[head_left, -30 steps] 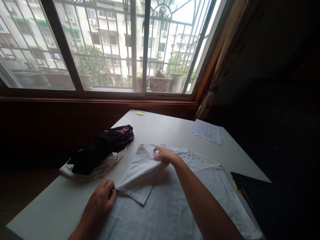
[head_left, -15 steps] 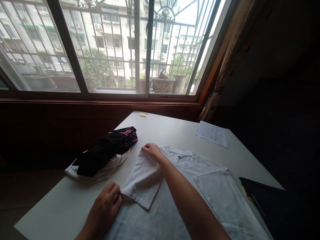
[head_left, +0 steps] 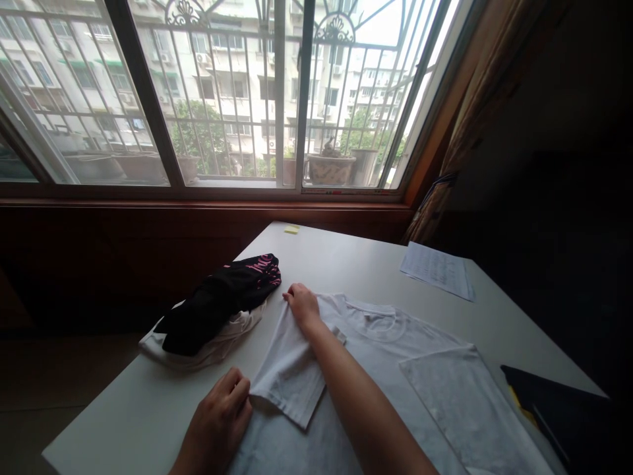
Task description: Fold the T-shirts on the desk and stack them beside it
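A white T-shirt (head_left: pixel 366 382) lies spread on the white table, its neckline toward the window. The right-side sleeve (head_left: pixel 440 389) is folded flat over the body. My right hand (head_left: pixel 301 305) reaches across and pinches the upper edge of the left-side sleeve (head_left: pixel 291 369), near the shoulder. Lower down, my left hand (head_left: pixel 222 409) is closed on the left edge of the shirt, by the sleeve's hem corner. That sleeve lies inward over the shirt, with some creases. The fingertips of my left hand are partly hidden.
Left of the shirt, a black garment with pink lettering (head_left: pixel 222 297) rests on a pale garment (head_left: pixel 198 359). Printed sheets (head_left: pixel 438 269) and a yellow note (head_left: pixel 291 229) lie toward the window. A dark flat object (head_left: pixel 548 409) sits at the table's right edge (head_left: pixel 568 369).
The view has shifted slightly, moving everything a little to the right. My right hand has drawn the sleeve's upper edge a bit, and the sleeve is more creased. Both hands keep their hold.
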{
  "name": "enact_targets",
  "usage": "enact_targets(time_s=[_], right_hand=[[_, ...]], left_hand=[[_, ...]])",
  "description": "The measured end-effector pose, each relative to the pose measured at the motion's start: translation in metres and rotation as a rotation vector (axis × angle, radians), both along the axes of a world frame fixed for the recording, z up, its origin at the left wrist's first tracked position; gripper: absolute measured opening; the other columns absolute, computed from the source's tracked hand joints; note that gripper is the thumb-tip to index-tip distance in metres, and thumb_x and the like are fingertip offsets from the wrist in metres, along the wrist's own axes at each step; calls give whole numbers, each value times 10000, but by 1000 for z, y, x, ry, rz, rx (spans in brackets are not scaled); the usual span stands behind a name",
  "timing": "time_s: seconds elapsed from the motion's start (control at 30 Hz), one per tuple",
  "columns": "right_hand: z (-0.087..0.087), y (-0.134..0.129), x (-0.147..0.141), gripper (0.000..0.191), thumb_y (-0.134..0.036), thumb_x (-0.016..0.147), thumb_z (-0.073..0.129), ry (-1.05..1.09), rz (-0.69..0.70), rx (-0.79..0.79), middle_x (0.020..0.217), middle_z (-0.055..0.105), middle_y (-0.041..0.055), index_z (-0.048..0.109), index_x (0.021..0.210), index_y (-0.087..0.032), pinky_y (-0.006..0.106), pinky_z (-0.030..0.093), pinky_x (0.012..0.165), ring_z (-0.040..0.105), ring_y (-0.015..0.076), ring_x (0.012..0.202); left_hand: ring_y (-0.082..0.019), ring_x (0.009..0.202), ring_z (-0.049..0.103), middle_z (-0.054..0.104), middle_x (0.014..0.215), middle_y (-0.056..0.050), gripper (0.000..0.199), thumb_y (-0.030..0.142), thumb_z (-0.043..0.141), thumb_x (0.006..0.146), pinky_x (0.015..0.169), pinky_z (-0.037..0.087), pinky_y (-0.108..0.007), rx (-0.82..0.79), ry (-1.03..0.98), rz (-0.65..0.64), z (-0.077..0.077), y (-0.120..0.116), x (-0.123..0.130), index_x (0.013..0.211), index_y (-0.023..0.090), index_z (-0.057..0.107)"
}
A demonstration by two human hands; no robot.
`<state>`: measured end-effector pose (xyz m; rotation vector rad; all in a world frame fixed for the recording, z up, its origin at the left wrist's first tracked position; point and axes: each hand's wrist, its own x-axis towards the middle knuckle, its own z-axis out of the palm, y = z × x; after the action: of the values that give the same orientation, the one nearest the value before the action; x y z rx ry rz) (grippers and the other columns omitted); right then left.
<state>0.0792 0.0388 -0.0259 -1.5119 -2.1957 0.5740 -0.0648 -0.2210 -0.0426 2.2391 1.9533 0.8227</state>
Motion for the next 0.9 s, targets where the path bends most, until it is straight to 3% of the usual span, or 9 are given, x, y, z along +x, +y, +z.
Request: enact_targets(time_s=[0.1,0.17,0.27,0.37,0.53,0.63,0.83,0.9], right_hand=[[3,3,0,226,-380,995,533,12,24,-45,1170,699,96,673,1070,-218,307,411,947,624,200,1067],[7,9,2,239,-385,1003,517,27,55,-95,1148,712,75,649,1127,-229,288,432,914,635,186,1054],[14,17,9,354,-441,979,557,41,137,-190,1097,729,49,578,1272,-242,268,460,871,660,170,1003],[25,22,29,574,-533,877,676,15,224,-302,1052,733,60,547,1350,-232,290,483,848,674,199,960],[43,22,88,818,-524,629,877,-53,286,-457,1066,713,67,594,1340,-236,305,499,809,664,235,943],[46,11,121,873,-405,597,898,-33,290,-607,1020,690,31,547,1383,-265,284,505,744,652,198,864],[43,-39,150,816,-249,670,786,383,295,-758,1150,617,41,439,1405,-317,232,490,630,634,129,773],[41,-53,153,816,-236,682,749,493,239,-818,1121,622,42,403,1416,-317,212,450,562,641,121,716]], left_hand=[[-203,886,639,627,988,-59,202,53,475,857,783,549,-310,18,4,-83,4,-1,0,882,239,550],[-236,1053,635,643,1167,-87,341,28,486,830,904,559,-359,33,25,-155,6,-2,0,1064,248,603],[-264,1260,573,601,1378,-88,581,25,503,821,1043,523,-411,47,94,-234,8,-1,0,1349,264,546],[-267,1350,519,566,1457,-76,670,42,499,839,1088,503,-414,29,145,-261,9,1,-1,1471,259,461],[-268,1330,544,614,1410,-66,650,51,500,857,1079,518,-426,25,153,-263,8,2,-2,1466,275,479],[-269,1292,578,639,1374,-66,623,69,526,868,1067,532,-418,37,132,-248,7,3,-3,1448,296,509],[-264,1264,598,648,1355,-61,598,81,544,869,1047,544,-405,46,105,-239,6,3,-3,1424,305,532],[-266,1257,601,650,1348,-66,562,100,545,884,1039,546,-410,43,95,-235,6,3,-3,1407,307,545]])
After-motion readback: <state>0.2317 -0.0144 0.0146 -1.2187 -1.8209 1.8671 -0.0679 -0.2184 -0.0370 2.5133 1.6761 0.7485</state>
